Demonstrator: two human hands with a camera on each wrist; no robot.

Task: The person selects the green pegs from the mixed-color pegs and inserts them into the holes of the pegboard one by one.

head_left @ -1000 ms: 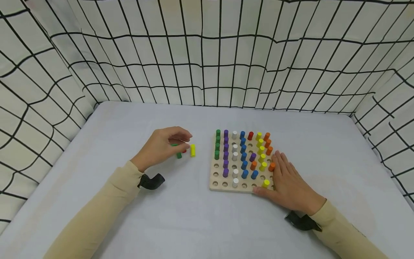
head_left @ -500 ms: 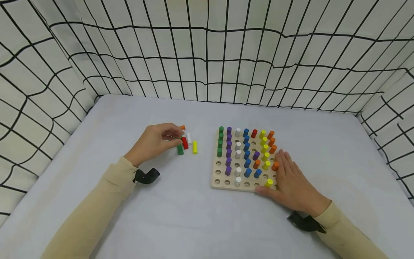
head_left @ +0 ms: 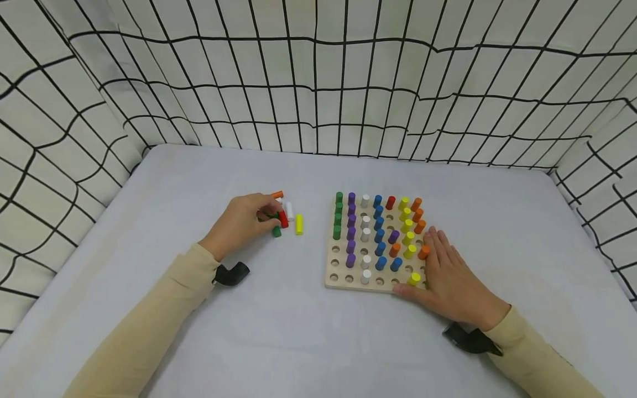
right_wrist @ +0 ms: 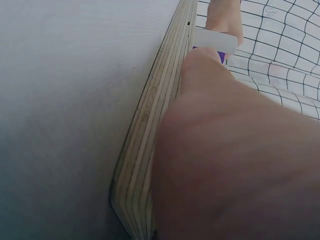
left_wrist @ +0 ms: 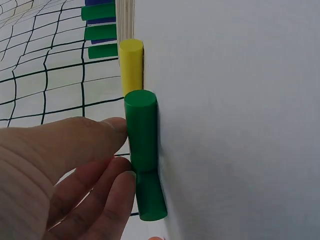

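On the table, my left hand [head_left: 243,222] bends over a small pile of loose pegs, thumb and fingertips right at a green peg [left_wrist: 141,132]. I cannot tell whether it is pinched. A second green peg [left_wrist: 151,200] lies against the first in the left wrist view. Close by are a red peg [head_left: 283,219], a white peg [head_left: 290,211], an orange peg [head_left: 277,194] and a yellow peg [head_left: 299,225]. My right hand [head_left: 455,282] lies along the right side of a wooden pegboard [head_left: 330,284], fingers straight, its thumb at the front edge.
Upright pegs in green, purple, white, blue, red, yellow and orange stand in columns on the board. Bare holes show among them, several at the front left. White walls with black grid lines [head_left: 318,88] surround the table [head_left: 278,331] at the back and sides.
My left hand first shifts back from the yellow peg, uncovering red, white and orange pegs, then comes slightly rightward over the green ones. The right hand keeps its place on the board.
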